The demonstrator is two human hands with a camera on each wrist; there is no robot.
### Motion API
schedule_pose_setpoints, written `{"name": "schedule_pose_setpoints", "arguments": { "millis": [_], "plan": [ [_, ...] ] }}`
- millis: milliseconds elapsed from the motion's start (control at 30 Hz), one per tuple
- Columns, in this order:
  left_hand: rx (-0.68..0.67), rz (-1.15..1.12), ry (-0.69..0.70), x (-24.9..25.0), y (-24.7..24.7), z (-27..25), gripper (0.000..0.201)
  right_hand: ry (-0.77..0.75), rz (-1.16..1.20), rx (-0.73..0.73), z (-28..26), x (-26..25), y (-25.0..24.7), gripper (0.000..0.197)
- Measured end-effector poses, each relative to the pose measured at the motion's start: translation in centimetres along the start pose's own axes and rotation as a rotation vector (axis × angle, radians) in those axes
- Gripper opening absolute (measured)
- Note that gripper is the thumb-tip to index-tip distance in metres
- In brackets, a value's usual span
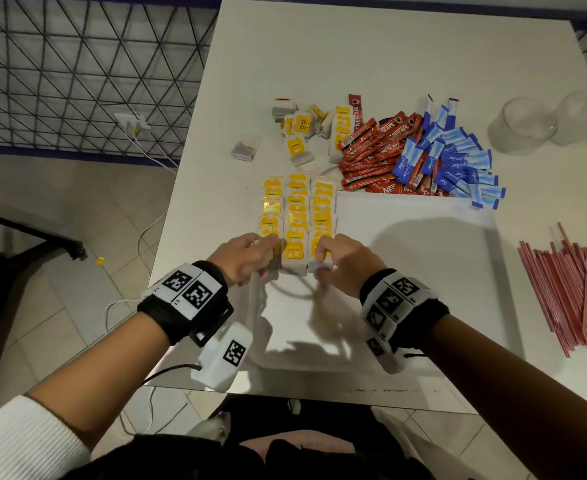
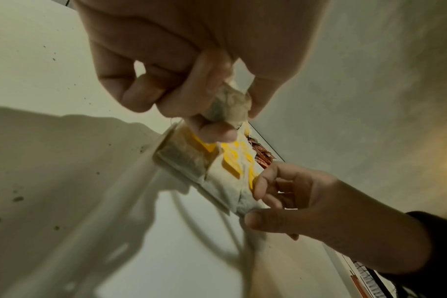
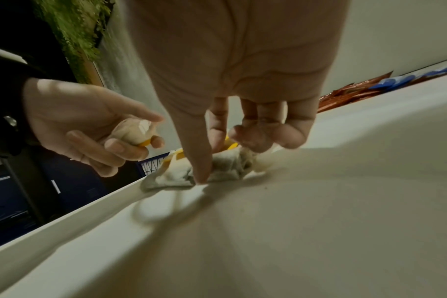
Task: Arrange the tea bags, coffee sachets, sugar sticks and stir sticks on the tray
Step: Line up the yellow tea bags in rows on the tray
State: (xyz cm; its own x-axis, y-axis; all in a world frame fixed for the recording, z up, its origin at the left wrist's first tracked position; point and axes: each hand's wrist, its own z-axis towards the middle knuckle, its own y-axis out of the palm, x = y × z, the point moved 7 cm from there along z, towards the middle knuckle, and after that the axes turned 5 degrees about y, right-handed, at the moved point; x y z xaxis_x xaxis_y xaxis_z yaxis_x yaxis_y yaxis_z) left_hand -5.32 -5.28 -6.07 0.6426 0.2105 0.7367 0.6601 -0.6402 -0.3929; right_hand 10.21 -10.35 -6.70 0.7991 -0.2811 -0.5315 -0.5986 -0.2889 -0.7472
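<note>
Head view: three rows of tea bags (image 1: 297, 209) laid at the tray (image 1: 423, 271) left end; loose tea bags, coffee sachets (image 1: 371, 154), sugar sticks (image 1: 458, 161) beyond the tray, stir sticks (image 1: 569, 289) right of it, all waiting.

Left wrist: left hand (image 2: 191, 70) pinching one tea bag (image 2: 230, 104) (crumpled) above the tray.

Right wrist: right hand (image 3: 230, 80) fingers curled, pinching the nearest bag (image 3: 217, 171) on the tray.
</note>
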Motion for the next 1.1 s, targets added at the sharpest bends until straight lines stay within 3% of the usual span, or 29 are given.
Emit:
{"name": "schedule_pose_setpoints", "arguments": {
  "millis": [67, 167, 233, 400, 600, 833, 1100],
  "plan": [
    [-0.062, -0.074, 0.026, 0.5, 0.5, 0.0, 0.040, 0.009, 0.082, -0.007, -0.1, -0.4, -0.6, 0.020],
    [-0.189, -0.189, 0.086, 1.9, 1.6, -0.2, 0.045, 0.030, 0.382, -0.088, -0.5, -1.9, -1.1, 0.025],
    [-0.165, -0.218, 0.062, 2.3, 1.7, -0.3, 0.040, 0.073, 0.506, -0.167, -0.8, -3.0, -0.9, 0.031],
    [-0.166, -0.223, 0.042, 2.9, 2.2, -0.5, 0.027, 0.078, 0.485, -0.116, -0.7, -4.7, -0.9, 0.039],
    [-0.242, -0.381, 0.049, 2.9, 2.4, -1.0, 0.037, 0.117, 0.586, -0.088, -0.3, -4.6, -0.7, 0.026],
    [-0.217, -0.492, -0.013, 1.8, 1.5, -1.5, 0.035, 0.168, 0.751, -0.120, -0.7, -4.2, -0.2, 0.016],
    [-0.074, -0.558, 0.017, 1.1, -0.3, -1.8, 0.027, 0.241, 0.933, -0.173, -0.8, -4.4, 0.1, 0.014]
  ]
}}
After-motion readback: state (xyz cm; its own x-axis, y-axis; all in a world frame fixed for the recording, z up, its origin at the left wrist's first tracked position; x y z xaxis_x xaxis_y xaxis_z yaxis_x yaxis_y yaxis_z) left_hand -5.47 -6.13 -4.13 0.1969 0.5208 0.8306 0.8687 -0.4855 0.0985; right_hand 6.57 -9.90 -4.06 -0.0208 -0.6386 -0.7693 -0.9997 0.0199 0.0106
